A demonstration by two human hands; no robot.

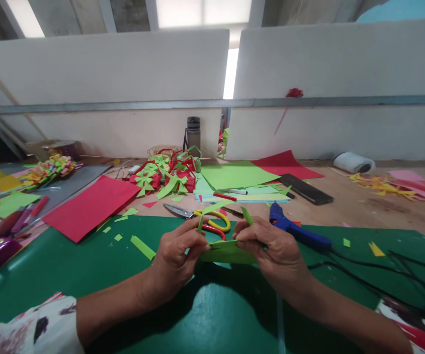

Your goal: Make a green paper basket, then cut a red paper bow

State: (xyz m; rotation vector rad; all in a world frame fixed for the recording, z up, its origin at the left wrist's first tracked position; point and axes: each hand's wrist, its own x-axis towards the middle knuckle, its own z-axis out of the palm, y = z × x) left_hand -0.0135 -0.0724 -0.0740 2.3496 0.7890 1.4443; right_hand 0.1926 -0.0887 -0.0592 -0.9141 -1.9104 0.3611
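My left hand and my right hand meet over the green cutting mat, both pinched on a light green paper strip folded flat between them. One end of the strip arches up in a loop above my fingers. Just behind my hands lie scissors with yellow and red handles. A blue glue gun rests to the right of my right hand, its black cord running off right.
A red paper sheet lies at left. A heap of red and green paper bows sits mid-table, with green and red sheets, a black phone and a dark bottle behind. White partitions close the back.
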